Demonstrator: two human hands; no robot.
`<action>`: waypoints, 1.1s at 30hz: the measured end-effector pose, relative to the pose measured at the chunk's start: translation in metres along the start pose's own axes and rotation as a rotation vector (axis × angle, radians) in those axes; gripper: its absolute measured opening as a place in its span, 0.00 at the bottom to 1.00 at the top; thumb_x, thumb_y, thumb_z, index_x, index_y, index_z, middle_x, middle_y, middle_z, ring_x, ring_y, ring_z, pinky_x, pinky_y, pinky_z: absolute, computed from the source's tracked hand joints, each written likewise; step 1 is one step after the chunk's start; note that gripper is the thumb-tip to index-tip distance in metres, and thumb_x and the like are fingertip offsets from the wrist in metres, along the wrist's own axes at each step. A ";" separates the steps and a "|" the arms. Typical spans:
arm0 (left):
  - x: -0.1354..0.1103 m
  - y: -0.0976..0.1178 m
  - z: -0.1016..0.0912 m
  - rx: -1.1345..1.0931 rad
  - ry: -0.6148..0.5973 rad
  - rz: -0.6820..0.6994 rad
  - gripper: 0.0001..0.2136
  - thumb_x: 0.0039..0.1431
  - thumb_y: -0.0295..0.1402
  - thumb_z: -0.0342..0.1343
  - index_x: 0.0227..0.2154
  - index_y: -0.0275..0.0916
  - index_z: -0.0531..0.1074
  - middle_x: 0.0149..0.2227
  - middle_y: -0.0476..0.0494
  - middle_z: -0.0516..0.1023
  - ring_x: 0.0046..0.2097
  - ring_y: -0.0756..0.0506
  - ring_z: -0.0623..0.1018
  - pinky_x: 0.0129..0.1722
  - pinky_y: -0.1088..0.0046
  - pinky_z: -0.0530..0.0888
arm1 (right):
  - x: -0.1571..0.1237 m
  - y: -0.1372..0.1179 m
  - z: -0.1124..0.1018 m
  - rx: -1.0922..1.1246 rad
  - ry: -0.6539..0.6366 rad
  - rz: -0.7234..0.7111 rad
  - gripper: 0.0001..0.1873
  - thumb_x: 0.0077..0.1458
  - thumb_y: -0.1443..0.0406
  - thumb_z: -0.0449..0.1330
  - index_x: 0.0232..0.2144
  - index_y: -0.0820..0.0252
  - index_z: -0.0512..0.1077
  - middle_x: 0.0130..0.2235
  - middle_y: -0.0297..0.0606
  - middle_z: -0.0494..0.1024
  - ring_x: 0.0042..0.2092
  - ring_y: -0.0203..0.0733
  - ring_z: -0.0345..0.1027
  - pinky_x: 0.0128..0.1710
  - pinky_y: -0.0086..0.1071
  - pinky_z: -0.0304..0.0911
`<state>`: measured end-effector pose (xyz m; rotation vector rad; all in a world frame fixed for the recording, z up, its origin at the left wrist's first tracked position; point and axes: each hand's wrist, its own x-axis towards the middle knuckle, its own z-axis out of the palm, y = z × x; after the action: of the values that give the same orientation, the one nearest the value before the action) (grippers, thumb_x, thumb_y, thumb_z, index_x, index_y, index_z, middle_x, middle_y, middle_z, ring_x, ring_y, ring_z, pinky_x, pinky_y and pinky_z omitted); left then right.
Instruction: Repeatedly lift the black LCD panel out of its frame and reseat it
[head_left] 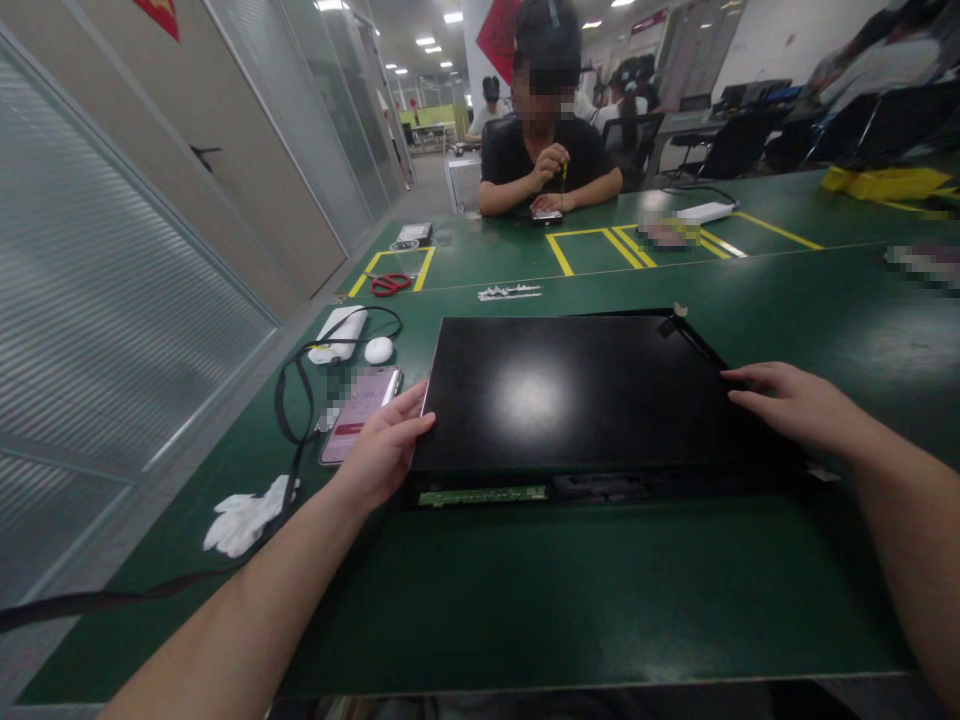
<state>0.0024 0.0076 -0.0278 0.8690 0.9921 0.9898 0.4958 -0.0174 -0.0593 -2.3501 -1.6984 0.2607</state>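
A large glossy black panel (555, 395) lies flat on the green table (525, 590), with a thin green circuit strip (482, 495) showing along its near edge. My left hand (382, 450) grips the panel's left edge, thumb on top and fingers curled under. My right hand (787, 405) rests on the panel's right edge, fingers stretched out and lying flat on the surface.
Left of the panel lie a phone (358, 412), a white mouse (379, 350), a white device (339, 333) with a black cable, and white gloves (244, 520). Red scissors (390, 284) and screws (508, 292) sit farther back. A person (544, 150) works across the table.
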 end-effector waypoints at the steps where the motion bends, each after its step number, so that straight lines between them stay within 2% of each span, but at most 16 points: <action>1: 0.000 0.000 0.000 -0.002 -0.002 -0.001 0.34 0.48 0.20 0.65 0.61 0.37 0.71 0.52 0.39 0.84 0.40 0.42 0.86 0.33 0.74 0.81 | 0.000 0.001 0.000 0.005 0.006 -0.006 0.25 0.49 0.54 0.56 0.46 0.56 0.80 0.53 0.46 0.79 0.52 0.55 0.75 0.56 0.48 0.67; 5: 0.000 0.001 0.001 -0.002 0.002 -0.005 0.33 0.48 0.20 0.64 0.61 0.36 0.71 0.52 0.38 0.84 0.43 0.41 0.86 0.32 0.74 0.81 | 0.000 0.000 0.000 0.026 0.009 0.012 0.26 0.49 0.53 0.56 0.47 0.56 0.79 0.52 0.46 0.79 0.51 0.56 0.75 0.55 0.49 0.68; 8: 0.000 0.000 0.002 0.001 0.008 -0.005 0.33 0.49 0.20 0.64 0.61 0.36 0.71 0.52 0.38 0.84 0.40 0.41 0.86 0.32 0.73 0.81 | -0.002 -0.004 -0.002 0.035 0.003 0.043 0.26 0.49 0.54 0.56 0.48 0.57 0.79 0.53 0.47 0.79 0.50 0.56 0.75 0.54 0.49 0.68; 14: 0.000 0.000 0.001 0.000 0.013 -0.004 0.32 0.49 0.20 0.63 0.61 0.36 0.72 0.49 0.39 0.85 0.38 0.42 0.86 0.32 0.74 0.81 | -0.002 -0.006 -0.004 0.010 0.010 0.010 0.22 0.48 0.55 0.57 0.43 0.55 0.80 0.52 0.45 0.80 0.50 0.56 0.76 0.54 0.50 0.69; 20: 0.000 0.001 0.001 0.006 0.006 -0.011 0.34 0.50 0.20 0.63 0.63 0.36 0.69 0.48 0.39 0.86 0.39 0.42 0.86 0.32 0.73 0.81 | -0.002 -0.004 -0.002 0.046 -0.015 0.043 0.25 0.47 0.54 0.56 0.45 0.57 0.80 0.54 0.47 0.78 0.51 0.56 0.75 0.56 0.49 0.67; 26: -0.001 0.003 0.002 0.014 0.024 -0.024 0.35 0.50 0.19 0.62 0.64 0.36 0.68 0.47 0.38 0.86 0.39 0.42 0.86 0.31 0.74 0.81 | -0.001 -0.001 -0.001 0.040 0.012 0.011 0.23 0.48 0.54 0.56 0.43 0.55 0.80 0.52 0.45 0.79 0.50 0.55 0.75 0.55 0.48 0.68; 29: -0.001 0.002 0.003 0.023 0.039 -0.018 0.35 0.49 0.20 0.63 0.63 0.36 0.69 0.50 0.38 0.85 0.42 0.41 0.86 0.31 0.74 0.81 | 0.000 0.000 -0.002 0.032 -0.017 0.012 0.24 0.48 0.53 0.56 0.43 0.56 0.80 0.52 0.46 0.80 0.51 0.56 0.75 0.56 0.48 0.68; 33: 0.000 0.001 0.002 0.025 0.035 -0.014 0.35 0.48 0.20 0.63 0.63 0.36 0.69 0.50 0.38 0.85 0.44 0.40 0.85 0.32 0.74 0.81 | 0.000 0.000 -0.002 0.027 0.007 0.002 0.22 0.48 0.55 0.56 0.42 0.56 0.80 0.52 0.46 0.80 0.52 0.56 0.75 0.55 0.49 0.68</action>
<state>0.0036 0.0074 -0.0261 0.8671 1.0408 0.9848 0.4965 -0.0177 -0.0579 -2.3309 -1.6783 0.2733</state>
